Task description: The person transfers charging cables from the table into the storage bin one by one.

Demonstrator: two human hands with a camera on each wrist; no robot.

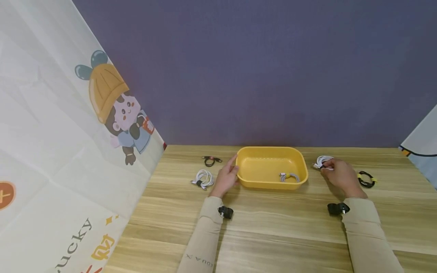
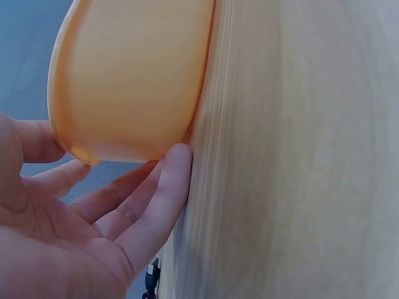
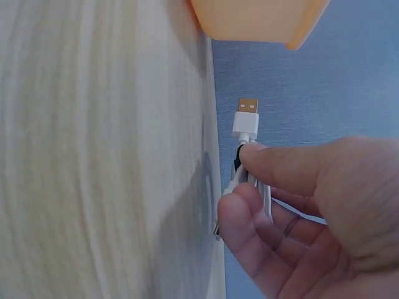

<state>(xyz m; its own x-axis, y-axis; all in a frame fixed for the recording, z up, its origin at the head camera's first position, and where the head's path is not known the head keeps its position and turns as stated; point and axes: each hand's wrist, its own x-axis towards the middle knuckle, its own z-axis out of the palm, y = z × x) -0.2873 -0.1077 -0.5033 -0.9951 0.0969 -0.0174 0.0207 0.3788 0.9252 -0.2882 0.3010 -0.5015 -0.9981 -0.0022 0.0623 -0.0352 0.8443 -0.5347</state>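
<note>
The left hand [image 1: 227,178] is laid against the left end of the yellow plastic tray [image 1: 269,185], the thumb at the rim and the other fingers set fairly straight along the outer end wall, the lowest fingertip close to the tabletop [image 1: 273,227]. By the right hand [image 1: 341,176], a coiled white USB cable [image 1: 323,160] is pinched between thumb and bent fingers beside its black tie. Its USB-A plug [image 3: 246,123] is left protruding past the thumb, pointed toward the tray. Whether any of the coil is borne by the tabletop cannot be told.

The held coil is placed just right of the tray, with a short gap between it and the rim. Inside the tray, a pale cable with a yellow tie [image 1: 290,176] is set near the front right corner. The tray's rear rim is set close to the dark blue wall [image 1: 259,76], while a broad stretch of wood is seen in front, between the sleeves. The right hand is flanked by a black cable with yellow ties [image 1: 366,184]; a white coil [image 1: 201,182] and a small black cable [image 1: 211,158] are found left of the tray.
</note>
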